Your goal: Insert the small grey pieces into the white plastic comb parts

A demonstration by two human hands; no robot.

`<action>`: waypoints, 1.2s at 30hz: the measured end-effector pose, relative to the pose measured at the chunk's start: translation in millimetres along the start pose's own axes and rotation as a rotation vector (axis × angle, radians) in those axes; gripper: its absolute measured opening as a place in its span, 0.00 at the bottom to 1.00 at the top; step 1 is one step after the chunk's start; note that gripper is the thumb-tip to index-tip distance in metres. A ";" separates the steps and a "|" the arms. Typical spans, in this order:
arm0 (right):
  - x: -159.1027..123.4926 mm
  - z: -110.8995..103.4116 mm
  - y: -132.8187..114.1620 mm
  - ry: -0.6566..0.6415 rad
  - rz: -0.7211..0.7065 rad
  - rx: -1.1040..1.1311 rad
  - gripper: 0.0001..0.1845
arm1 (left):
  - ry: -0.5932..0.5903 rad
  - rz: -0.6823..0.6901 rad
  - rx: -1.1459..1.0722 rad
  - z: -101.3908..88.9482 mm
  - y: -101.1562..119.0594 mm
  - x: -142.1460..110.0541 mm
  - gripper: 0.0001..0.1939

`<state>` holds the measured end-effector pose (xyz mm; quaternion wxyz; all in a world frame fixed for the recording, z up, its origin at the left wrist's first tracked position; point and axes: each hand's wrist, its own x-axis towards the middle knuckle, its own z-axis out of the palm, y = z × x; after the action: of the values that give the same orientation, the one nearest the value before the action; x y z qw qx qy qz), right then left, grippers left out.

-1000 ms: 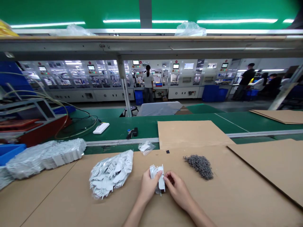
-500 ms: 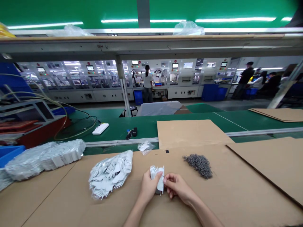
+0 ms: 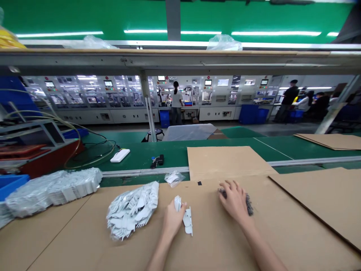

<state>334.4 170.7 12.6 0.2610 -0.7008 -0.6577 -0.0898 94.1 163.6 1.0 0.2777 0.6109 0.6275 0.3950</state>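
My left hand [image 3: 173, 220] is closed around several thin white plastic parts [image 3: 177, 203], whose ends stick up past the fingers. Just right of its thumb, a single flat white plastic part [image 3: 188, 222] shows; whether it touches the cardboard or the thumb I cannot tell. My right hand [image 3: 234, 199] lies over a pile of small dark grey pieces [image 3: 249, 207], fingers spread and slightly bent. Most of the pile is hidden under the palm, and no piece is visible in the fingers. A clear bag of white plastic parts [image 3: 132, 210] lies left of my left hand.
Cardboard [image 3: 93, 241] covers the bench. More wrapped white parts [image 3: 56, 190] and a blue bin [image 3: 12, 184] sit at the left. A small clear bag [image 3: 174, 178], keys [image 3: 157, 161] and a white device [image 3: 120, 155] lie beyond. A raised cardboard sheet [image 3: 318, 199] is at right.
My right hand has left the white parts and moved right and away onto the grey pile. My left hand has shifted slightly left, with one white part now apart from the stack.
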 end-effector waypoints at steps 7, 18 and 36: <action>4.7 5.4 30.3 -0.280 0.064 0.021 0.16 | 0.000 0.023 0.021 0.5 0.5 -1.6 0.08; 2.2 -35.1 28.3 -0.241 0.242 0.980 0.26 | -0.008 0.032 0.005 -2.2 6.5 -4.0 0.05; -2.6 -37.6 37.4 -0.231 0.427 1.143 0.35 | -0.013 0.053 0.013 -1.7 4.9 -2.9 0.05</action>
<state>378.6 150.3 33.9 0.5343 -0.5716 -0.4711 0.4074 95.6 160.2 5.6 0.2671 0.6315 0.6121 0.3941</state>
